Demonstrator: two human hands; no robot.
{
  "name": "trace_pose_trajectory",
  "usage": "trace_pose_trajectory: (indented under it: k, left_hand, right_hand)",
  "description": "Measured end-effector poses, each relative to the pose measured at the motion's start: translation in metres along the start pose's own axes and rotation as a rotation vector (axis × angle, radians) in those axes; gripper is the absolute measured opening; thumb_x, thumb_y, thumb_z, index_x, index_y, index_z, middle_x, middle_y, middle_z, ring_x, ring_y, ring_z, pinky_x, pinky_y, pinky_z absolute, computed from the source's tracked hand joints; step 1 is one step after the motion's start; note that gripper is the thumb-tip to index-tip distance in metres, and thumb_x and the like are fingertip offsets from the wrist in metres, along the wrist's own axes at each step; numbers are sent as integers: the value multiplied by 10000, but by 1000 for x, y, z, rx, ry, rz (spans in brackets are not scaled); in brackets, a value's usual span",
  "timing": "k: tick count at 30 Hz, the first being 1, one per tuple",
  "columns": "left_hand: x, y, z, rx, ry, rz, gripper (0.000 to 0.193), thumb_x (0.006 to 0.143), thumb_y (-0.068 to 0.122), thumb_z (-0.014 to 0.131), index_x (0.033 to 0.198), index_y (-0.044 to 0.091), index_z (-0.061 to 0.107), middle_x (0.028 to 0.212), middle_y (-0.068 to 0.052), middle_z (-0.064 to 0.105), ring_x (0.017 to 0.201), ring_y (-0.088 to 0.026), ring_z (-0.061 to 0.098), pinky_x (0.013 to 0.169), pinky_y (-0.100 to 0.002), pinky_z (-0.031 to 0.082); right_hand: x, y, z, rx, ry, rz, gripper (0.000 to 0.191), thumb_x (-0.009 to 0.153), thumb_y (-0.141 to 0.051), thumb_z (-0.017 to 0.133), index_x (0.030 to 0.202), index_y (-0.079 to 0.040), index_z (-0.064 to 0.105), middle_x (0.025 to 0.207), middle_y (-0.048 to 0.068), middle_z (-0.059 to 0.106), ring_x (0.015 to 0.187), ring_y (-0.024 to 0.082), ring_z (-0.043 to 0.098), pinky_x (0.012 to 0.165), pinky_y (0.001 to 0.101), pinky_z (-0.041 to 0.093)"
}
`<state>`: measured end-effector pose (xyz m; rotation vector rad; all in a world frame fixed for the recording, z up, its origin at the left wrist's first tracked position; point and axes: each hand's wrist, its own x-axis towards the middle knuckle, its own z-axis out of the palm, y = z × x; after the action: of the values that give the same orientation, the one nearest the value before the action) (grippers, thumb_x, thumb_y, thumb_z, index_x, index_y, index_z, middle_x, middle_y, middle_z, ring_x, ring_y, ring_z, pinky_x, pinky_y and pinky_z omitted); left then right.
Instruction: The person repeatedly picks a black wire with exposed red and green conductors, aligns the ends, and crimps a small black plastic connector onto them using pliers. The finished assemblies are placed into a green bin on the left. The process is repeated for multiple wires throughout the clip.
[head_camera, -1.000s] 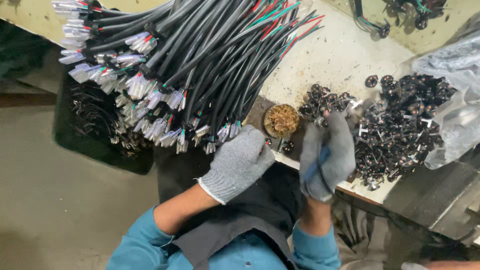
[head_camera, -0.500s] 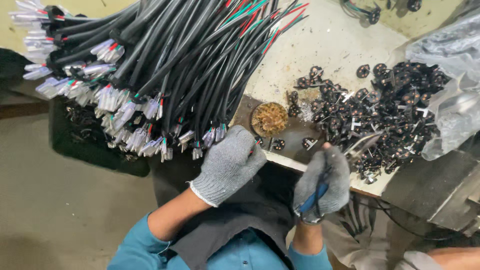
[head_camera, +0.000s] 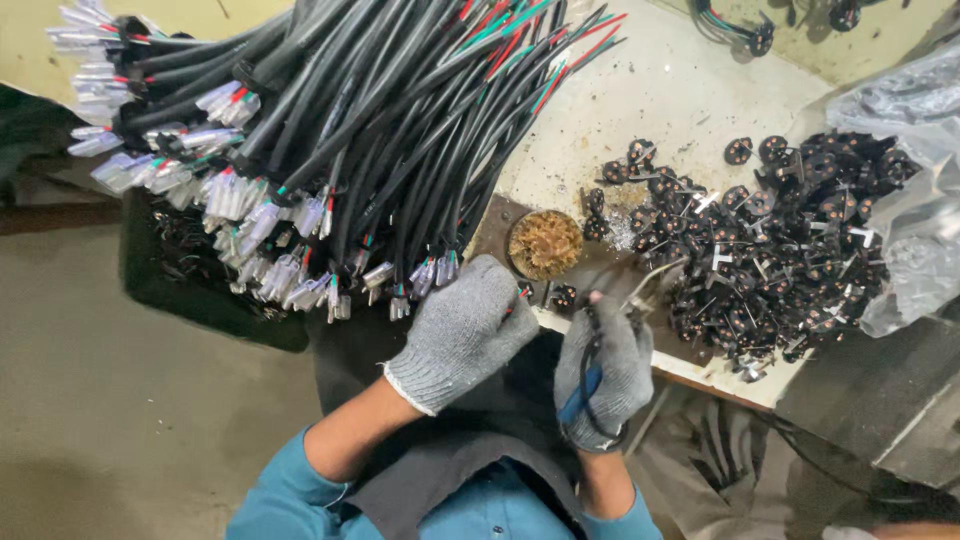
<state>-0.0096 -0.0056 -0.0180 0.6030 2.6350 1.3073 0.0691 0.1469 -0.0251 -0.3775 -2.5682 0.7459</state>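
Looking down from the wearer's head, a person in a blue long-sleeved top and dark apron works at the near edge of a worn, cream-coloured workbench. Both hands wear grey knitted gloves.

The left hand is curled, its fingertips pinched on the end of a thin black cable with coloured inner wires, at the bench edge. At 3 o'clock from it, just beside it, the right hand is clenched around a blue-handled tool whose dark tip points up to 12 o'clock; what kind of tool it is cannot be told.

At 12 o'clock from the hands, a small round dish of tangled brass-coloured wool sits on a dark patch of the bench. At 2 o'clock lies a loose heap of small black plug parts with metal prongs, spreading to a crumpled clear plastic bag at 3 o'clock.

From 10 to 12 o'clock, a thick bundle of black cables with red and green cores fans across the bench and overhangs its edge; the ends carry clear plastic connectors. Beneath them, at 9 o'clock, stands a black crate on the grey floor.
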Motion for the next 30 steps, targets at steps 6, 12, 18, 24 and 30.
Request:
trace_pose_trajectory:
  k: [6, 12, 18, 24, 30]
  left_hand:
    - [-3, -3, 0, -23, -27, 9, 217, 847, 136, 739, 843, 72, 531, 845, -144, 541, 766, -352, 615, 648, -442, 506]
    - [1, 4, -2, -3, -40, -16, 203, 854, 128, 733, 872, 58, 543, 848, -146, 551, 750, -355, 620, 625, -439, 505]
    - [6, 8, -2, 56, 26, 94, 200, 841, 104, 719, 850, 62, 524, 824, -142, 532, 732, -353, 605, 622, -447, 496]
    - [-12, 4, 3, -26, 88, 62, 211, 858, 76, 743, 944, 21, 558, 926, -176, 584, 749, -334, 630, 643, -413, 513]
    - [-85, -9, -11, -317, 26, -16, 288, 943, -14, 628, 1230, -2, 635, 1081, -160, 688, 982, -292, 707, 839, -391, 593]
  right_hand:
    - [15, 9, 0, 13, -54, -20, 220, 966, 29, 731, 1169, -33, 673, 1095, 169, 725, 1016, 351, 721, 993, 459, 538]
    - [22, -1, -14, -204, -223, -213, 322, 796, -11, 724, 1114, -66, 714, 1126, 269, 735, 1004, 410, 709, 835, 422, 556]
    - [23, 6, -22, 82, -68, -199, 303, 834, 7, 768, 1135, -18, 754, 948, 154, 715, 871, 325, 694, 802, 403, 555]
    - [18, 17, -30, 179, -65, -204, 272, 851, 28, 780, 1112, -41, 748, 1026, 165, 749, 960, 314, 731, 847, 361, 574]
    - [35, 23, -34, 199, -64, -269, 239, 821, 7, 802, 1050, -52, 767, 946, 100, 760, 952, 297, 742, 843, 371, 582]
